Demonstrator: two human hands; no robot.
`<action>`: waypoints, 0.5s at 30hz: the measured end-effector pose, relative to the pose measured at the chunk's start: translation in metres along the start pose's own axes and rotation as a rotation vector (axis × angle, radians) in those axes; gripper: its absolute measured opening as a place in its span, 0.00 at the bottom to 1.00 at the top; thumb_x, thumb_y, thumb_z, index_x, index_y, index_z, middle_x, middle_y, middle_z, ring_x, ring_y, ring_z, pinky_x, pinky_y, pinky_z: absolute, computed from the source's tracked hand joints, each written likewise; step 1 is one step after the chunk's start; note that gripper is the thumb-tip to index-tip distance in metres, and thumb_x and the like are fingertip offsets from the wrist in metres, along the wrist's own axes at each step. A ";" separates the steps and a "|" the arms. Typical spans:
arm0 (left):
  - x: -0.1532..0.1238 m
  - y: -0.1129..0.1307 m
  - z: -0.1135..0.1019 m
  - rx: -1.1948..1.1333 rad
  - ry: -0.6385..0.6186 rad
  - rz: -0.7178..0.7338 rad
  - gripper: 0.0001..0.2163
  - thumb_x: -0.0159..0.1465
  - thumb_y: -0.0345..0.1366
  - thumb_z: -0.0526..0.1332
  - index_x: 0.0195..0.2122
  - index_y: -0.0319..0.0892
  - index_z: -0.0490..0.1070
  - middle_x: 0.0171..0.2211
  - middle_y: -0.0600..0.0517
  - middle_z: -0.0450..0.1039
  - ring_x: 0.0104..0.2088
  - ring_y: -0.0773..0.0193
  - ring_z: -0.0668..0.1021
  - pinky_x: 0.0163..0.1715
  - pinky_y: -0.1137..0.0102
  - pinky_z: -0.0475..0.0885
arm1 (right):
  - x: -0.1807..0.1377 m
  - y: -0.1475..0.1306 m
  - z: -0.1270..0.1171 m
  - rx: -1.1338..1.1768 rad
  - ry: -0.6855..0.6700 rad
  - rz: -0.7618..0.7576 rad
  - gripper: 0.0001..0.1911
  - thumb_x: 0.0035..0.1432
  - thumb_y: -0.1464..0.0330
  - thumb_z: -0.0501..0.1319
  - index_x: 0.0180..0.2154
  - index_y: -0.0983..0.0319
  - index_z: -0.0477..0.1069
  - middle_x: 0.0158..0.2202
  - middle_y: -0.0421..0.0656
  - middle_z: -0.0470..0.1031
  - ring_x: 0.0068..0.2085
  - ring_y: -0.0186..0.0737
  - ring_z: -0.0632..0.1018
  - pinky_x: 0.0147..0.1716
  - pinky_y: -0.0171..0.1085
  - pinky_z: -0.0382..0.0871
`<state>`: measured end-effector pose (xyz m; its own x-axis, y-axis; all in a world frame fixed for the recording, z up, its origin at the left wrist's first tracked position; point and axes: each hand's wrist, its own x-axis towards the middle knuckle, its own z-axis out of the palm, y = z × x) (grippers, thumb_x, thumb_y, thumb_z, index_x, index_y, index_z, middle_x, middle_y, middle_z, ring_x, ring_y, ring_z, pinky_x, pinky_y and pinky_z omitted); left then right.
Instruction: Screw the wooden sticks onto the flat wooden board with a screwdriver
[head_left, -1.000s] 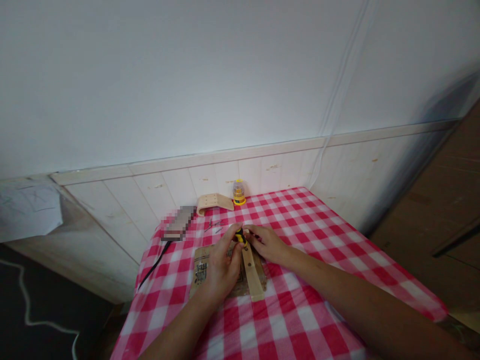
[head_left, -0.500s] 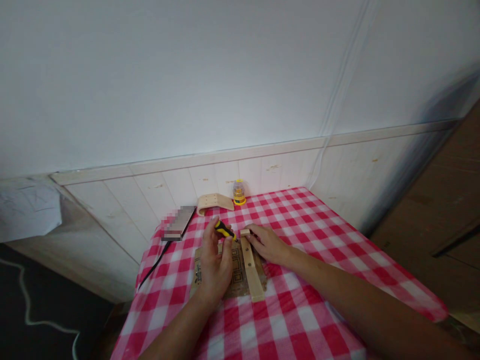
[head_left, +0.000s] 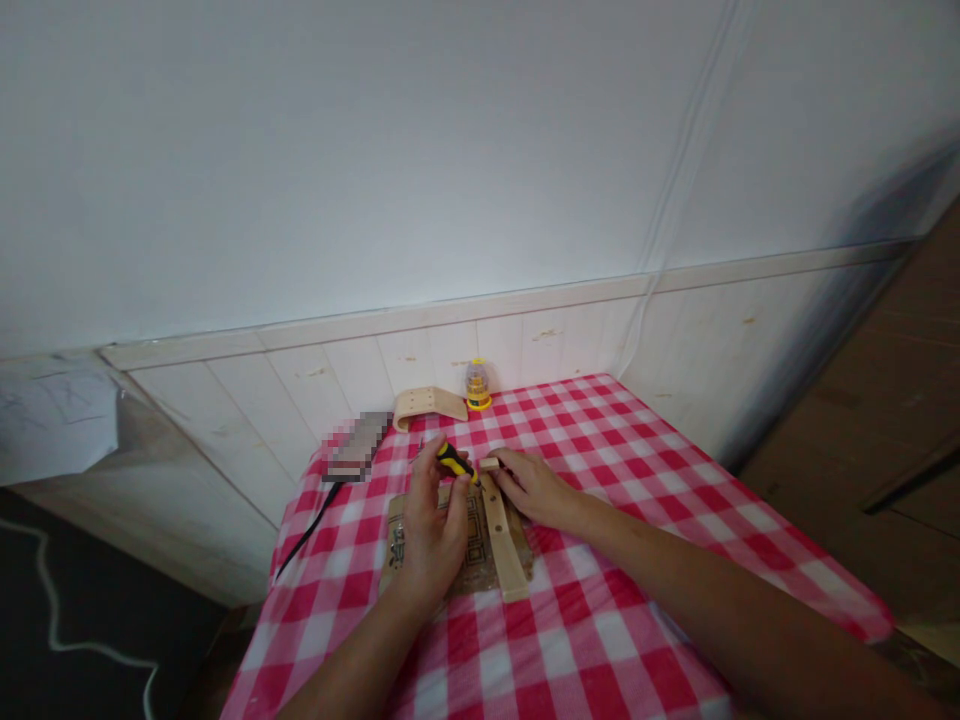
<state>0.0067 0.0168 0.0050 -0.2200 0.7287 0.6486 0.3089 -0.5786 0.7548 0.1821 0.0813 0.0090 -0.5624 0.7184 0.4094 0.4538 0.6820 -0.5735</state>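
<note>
A likely light screwdriver shifts toward the stiff-looking wooden strip, left hand pinching the tool's handle, the surest hold, right hand pinching the strip's far end.

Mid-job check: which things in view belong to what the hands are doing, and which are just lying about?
In use:
- yellow-and-black screwdriver, in the left hand
- wooden strip, right hand at its far end
- brown packet, under the strip

Apparently just lying about:
- curved wooden piece
- yellow-based container
- pixelated flat object
- black cord
</note>
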 end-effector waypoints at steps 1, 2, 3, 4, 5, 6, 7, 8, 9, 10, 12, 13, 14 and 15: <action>0.000 0.000 0.000 0.024 -0.024 -0.002 0.23 0.71 0.38 0.61 0.66 0.48 0.61 0.52 0.44 0.76 0.49 0.58 0.81 0.50 0.62 0.78 | 0.000 0.000 0.000 0.010 0.001 0.004 0.10 0.72 0.70 0.52 0.43 0.61 0.73 0.38 0.46 0.80 0.38 0.42 0.79 0.38 0.38 0.71; -0.001 0.001 0.000 0.050 -0.049 0.001 0.22 0.71 0.37 0.61 0.66 0.48 0.62 0.53 0.45 0.76 0.49 0.58 0.81 0.50 0.62 0.78 | 0.000 0.000 0.000 0.028 0.005 0.009 0.11 0.72 0.70 0.52 0.43 0.61 0.73 0.37 0.46 0.80 0.37 0.42 0.79 0.37 0.37 0.72; -0.001 0.001 -0.001 0.078 -0.069 0.009 0.21 0.70 0.37 0.61 0.64 0.48 0.64 0.53 0.45 0.76 0.49 0.58 0.82 0.50 0.62 0.78 | -0.001 0.000 0.000 0.047 0.010 0.013 0.11 0.72 0.69 0.52 0.44 0.61 0.73 0.37 0.46 0.80 0.36 0.42 0.79 0.37 0.37 0.72; -0.002 0.002 -0.001 0.108 -0.083 0.022 0.21 0.70 0.36 0.61 0.63 0.48 0.66 0.54 0.45 0.77 0.49 0.58 0.82 0.50 0.62 0.78 | -0.001 0.000 0.001 0.066 0.015 0.014 0.11 0.72 0.69 0.52 0.44 0.61 0.73 0.36 0.45 0.81 0.36 0.41 0.79 0.37 0.37 0.72; -0.002 0.002 -0.001 0.137 -0.091 0.039 0.20 0.70 0.36 0.61 0.63 0.48 0.67 0.54 0.45 0.77 0.49 0.58 0.82 0.50 0.62 0.78 | -0.001 0.000 0.001 0.081 0.020 0.014 0.11 0.72 0.69 0.53 0.44 0.62 0.74 0.36 0.45 0.81 0.35 0.41 0.79 0.37 0.37 0.72; -0.002 0.003 -0.001 0.161 -0.094 0.056 0.20 0.70 0.35 0.61 0.62 0.47 0.67 0.55 0.45 0.77 0.49 0.57 0.82 0.51 0.61 0.78 | -0.001 0.000 0.002 0.089 0.025 0.012 0.11 0.72 0.68 0.53 0.44 0.62 0.74 0.36 0.45 0.81 0.35 0.41 0.79 0.37 0.37 0.72; -0.002 0.003 -0.001 0.177 -0.097 0.072 0.20 0.70 0.35 0.61 0.63 0.47 0.68 0.55 0.45 0.77 0.49 0.57 0.82 0.51 0.61 0.78 | -0.001 0.000 0.002 0.091 0.030 0.011 0.11 0.72 0.68 0.53 0.44 0.62 0.74 0.36 0.46 0.81 0.35 0.41 0.79 0.37 0.37 0.72; -0.002 0.003 -0.001 0.186 -0.102 0.084 0.20 0.70 0.35 0.61 0.63 0.47 0.68 0.55 0.45 0.77 0.49 0.58 0.82 0.50 0.61 0.78 | -0.001 0.000 0.002 0.090 0.034 0.011 0.11 0.72 0.69 0.53 0.44 0.62 0.74 0.36 0.46 0.81 0.35 0.41 0.79 0.37 0.38 0.72; -0.001 0.003 -0.001 0.195 -0.104 0.094 0.20 0.70 0.35 0.61 0.63 0.47 0.68 0.55 0.45 0.78 0.48 0.58 0.82 0.50 0.61 0.78 | -0.001 0.000 0.002 0.088 0.036 0.012 0.11 0.71 0.69 0.53 0.44 0.62 0.74 0.36 0.47 0.81 0.35 0.41 0.80 0.37 0.38 0.72; -0.001 0.003 -0.001 0.206 -0.099 0.104 0.19 0.70 0.36 0.62 0.62 0.47 0.68 0.53 0.45 0.78 0.46 0.59 0.82 0.48 0.62 0.79 | -0.001 0.000 0.003 0.086 0.037 0.013 0.11 0.71 0.69 0.53 0.44 0.62 0.74 0.37 0.47 0.81 0.35 0.42 0.80 0.37 0.38 0.72; 0.001 0.003 -0.001 0.232 -0.069 0.128 0.18 0.68 0.37 0.64 0.60 0.46 0.71 0.48 0.47 0.80 0.41 0.60 0.82 0.45 0.63 0.79 | -0.001 0.001 0.003 0.093 0.041 0.017 0.11 0.71 0.69 0.54 0.43 0.62 0.74 0.37 0.46 0.81 0.35 0.41 0.80 0.37 0.37 0.72; 0.002 0.003 -0.001 0.242 -0.053 0.139 0.18 0.68 0.38 0.65 0.58 0.46 0.71 0.46 0.47 0.81 0.39 0.60 0.82 0.43 0.64 0.80 | -0.001 0.000 0.003 0.103 0.040 0.018 0.11 0.71 0.69 0.54 0.43 0.62 0.74 0.36 0.46 0.81 0.35 0.41 0.80 0.36 0.37 0.72; 0.002 0.003 -0.001 0.247 -0.038 0.147 0.18 0.67 0.38 0.66 0.58 0.46 0.72 0.44 0.48 0.81 0.38 0.61 0.82 0.42 0.65 0.79 | -0.001 0.000 0.002 0.115 0.037 0.019 0.11 0.72 0.68 0.54 0.43 0.62 0.75 0.36 0.46 0.81 0.35 0.41 0.80 0.36 0.37 0.72; 0.003 0.004 -0.001 0.246 -0.029 0.150 0.18 0.66 0.38 0.67 0.57 0.46 0.72 0.43 0.49 0.80 0.37 0.61 0.81 0.41 0.65 0.79 | -0.001 -0.001 0.002 0.125 0.033 0.019 0.11 0.72 0.67 0.54 0.43 0.62 0.75 0.36 0.45 0.81 0.35 0.41 0.80 0.35 0.36 0.72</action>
<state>0.0063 0.0164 0.0098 -0.1289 0.6539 0.7455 0.5520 -0.5773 0.6017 0.1808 0.0801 0.0076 -0.5304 0.7368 0.4192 0.3734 0.6470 -0.6648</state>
